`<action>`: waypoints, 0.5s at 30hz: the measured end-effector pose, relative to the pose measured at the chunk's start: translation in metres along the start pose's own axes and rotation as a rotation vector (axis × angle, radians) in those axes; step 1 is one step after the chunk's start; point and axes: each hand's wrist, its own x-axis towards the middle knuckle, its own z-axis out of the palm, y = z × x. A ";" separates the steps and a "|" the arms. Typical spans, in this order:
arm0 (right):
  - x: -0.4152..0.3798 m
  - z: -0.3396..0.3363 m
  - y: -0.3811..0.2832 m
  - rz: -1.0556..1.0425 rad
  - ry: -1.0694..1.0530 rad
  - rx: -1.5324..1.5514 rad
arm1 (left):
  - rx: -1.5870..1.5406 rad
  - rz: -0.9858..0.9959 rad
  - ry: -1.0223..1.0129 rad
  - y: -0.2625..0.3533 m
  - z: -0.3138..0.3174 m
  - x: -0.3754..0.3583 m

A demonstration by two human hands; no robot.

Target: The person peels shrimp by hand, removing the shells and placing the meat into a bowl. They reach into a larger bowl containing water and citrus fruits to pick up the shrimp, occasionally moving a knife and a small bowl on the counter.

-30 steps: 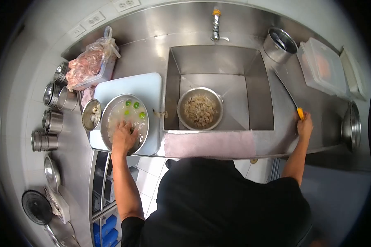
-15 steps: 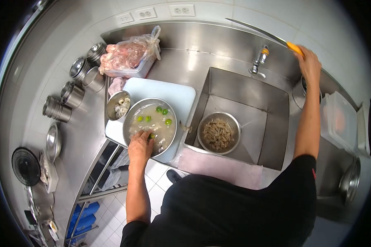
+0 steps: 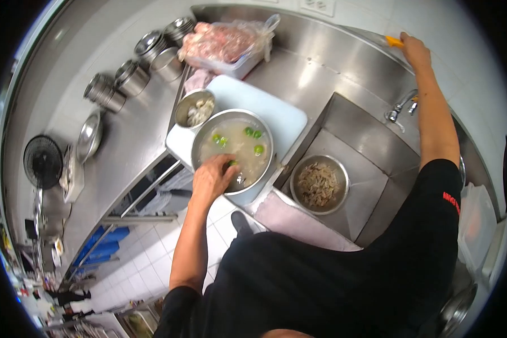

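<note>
My left hand [image 3: 212,176] is at the near rim of a large metal bowl [image 3: 195,152] of cloudy water, its fingers bent around a small green lime [image 3: 232,163]. Several more green limes [image 3: 258,150] float in the same bowl. Up at the wall, my right hand [image 3: 416,52] grips the orange handle of a knife [image 3: 395,42], whose blade points left along the steel backsplash. A smaller metal bowl [image 3: 178,117] with pale, shrimp-like pieces [image 3: 200,111] touches the large one. Both rest on a white cutting board [image 3: 290,115].
In the steel sink [image 3: 372,163] sits a metal bowl [image 3: 343,188] of greyish-brown shrimp [image 3: 318,185]. A plastic tub [image 3: 245,69] of bagged raw meat [image 3: 222,45] stands behind the board. The tap [image 3: 397,110] is under my right arm. Stacked metal containers [image 3: 132,79] line the left counter.
The view has turned, so the counter appears shifted right and tilted. My right hand with the knife has moved left relative to the sink and tap. My left hand stays at the large bowl.
</note>
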 end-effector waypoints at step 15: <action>-0.104 -0.038 -0.097 -0.550 0.003 0.843 | 0.275 -0.026 -0.216 -0.004 0.018 0.024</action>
